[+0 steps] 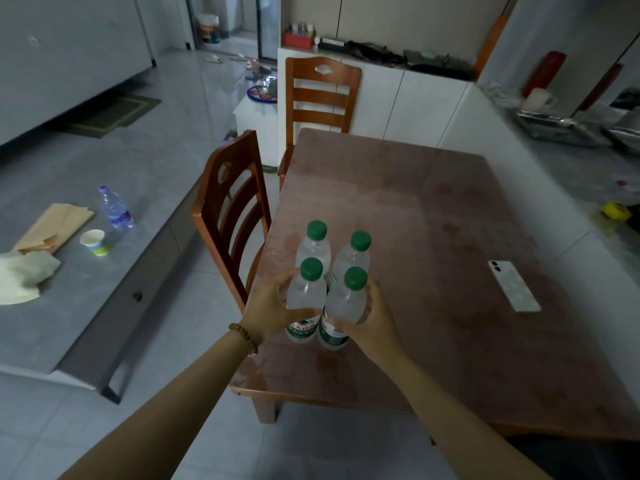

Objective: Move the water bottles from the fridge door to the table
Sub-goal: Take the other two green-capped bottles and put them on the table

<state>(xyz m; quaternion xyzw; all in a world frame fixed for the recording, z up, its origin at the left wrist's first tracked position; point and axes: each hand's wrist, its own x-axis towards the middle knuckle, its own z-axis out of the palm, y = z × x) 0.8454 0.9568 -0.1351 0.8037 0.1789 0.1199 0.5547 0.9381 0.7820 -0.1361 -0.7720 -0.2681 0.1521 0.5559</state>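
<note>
Left hand: I see my left hand wrapped around the near-left water bottle, fingers on its clear upper body, a bead bracelet on the wrist.
Right hand: my right hand grasps the near-right water bottle from the right side.
Bottles: four green-capped water bottles stand upright in a tight square cluster; the far-left bottle and far-right bottle sit just behind the two I hold, all touching or nearly so.
Place: the cluster is over the near-left part of the bench; I cannot tell whether the near two rest on it or are just above it.
Bench: a phone lies flat, well apart to the right.
Chairs: one wooden chair at the left edge, another chair at the far end.
Left counter: a separate clear bottle beside a paper cup.
</note>
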